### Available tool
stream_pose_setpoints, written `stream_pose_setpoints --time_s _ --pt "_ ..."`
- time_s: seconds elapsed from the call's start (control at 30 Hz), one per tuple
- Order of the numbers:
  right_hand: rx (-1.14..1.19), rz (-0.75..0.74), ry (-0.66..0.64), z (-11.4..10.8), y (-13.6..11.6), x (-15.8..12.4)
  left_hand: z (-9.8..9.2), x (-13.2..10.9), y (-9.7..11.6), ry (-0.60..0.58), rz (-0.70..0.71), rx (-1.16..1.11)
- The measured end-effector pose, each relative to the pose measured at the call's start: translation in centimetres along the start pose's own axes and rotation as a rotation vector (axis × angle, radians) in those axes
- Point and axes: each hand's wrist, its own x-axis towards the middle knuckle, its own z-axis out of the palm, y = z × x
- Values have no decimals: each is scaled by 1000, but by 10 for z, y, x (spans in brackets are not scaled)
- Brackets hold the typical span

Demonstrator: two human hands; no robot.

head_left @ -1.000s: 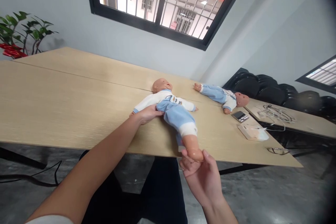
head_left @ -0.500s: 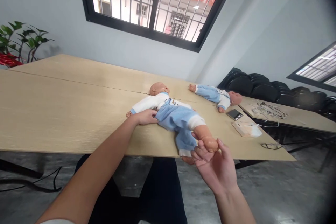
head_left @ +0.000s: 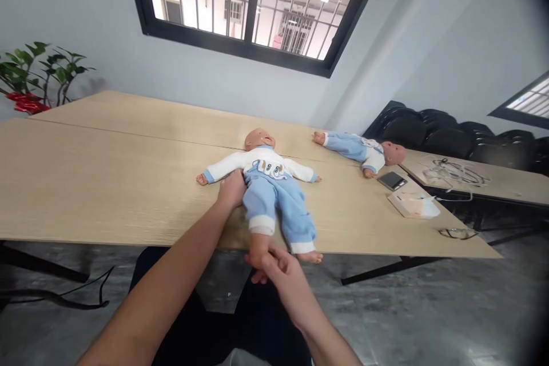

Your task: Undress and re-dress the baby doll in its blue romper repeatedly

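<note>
A baby doll (head_left: 268, 174) in a white top and light-blue trousers lies on its back on the wooden table, its head toward the wall. At the doll's hip and waist on the left side, my left hand (head_left: 232, 187) grips it; the fingertips are partly hidden against the doll's body. My right hand (head_left: 281, 269) is closed around the doll's foot (head_left: 258, 251) on the left, just past the table's front edge, with the thumb on top. The doll's other leg rests flat, its bare foot at the edge.
A second doll (head_left: 354, 147) in similar clothes lies at the back right. Near it are a dark flat device (head_left: 392, 181), a white tissue pack (head_left: 414, 206) and glasses (head_left: 457, 233). White cables (head_left: 457, 171) lie on the adjoining table. A plant (head_left: 43, 71) stands at left.
My right hand has swung the held leg from the right over to the left and turned palm down. The doll's body has rolled flat on its back. My left hand stays at its hip.
</note>
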Motion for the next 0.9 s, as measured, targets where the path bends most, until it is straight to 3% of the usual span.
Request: stream_pose_setpoints --time_s 0.13,0.23,0.3,0.43,0.57,0.7,0.8,0.9 --pt "-1 -2 -13 26 24 18 -7 -48 -10 141 -83 -111" --pt "-14 -35 1 39 41 29 -14 -99 -12 244 -70 -401" --pt "-38 -60 34 45 49 32 -18 -134 -9 242 -52 -484" --pt "-22 -153 40 53 56 25 -20 -180 4 97 93 -317" --pt "-24 -231 -111 51 62 -2 -10 -189 18 35 106 -171" --pt "-311 -243 -150 23 60 -35 -7 -179 19 35 117 -117" --pt "-489 -525 12 -16 43 -46 -20 -163 6 85 143 -79" --pt "-567 -727 327 -59 24 -35 -38 -142 -14 142 154 -4"
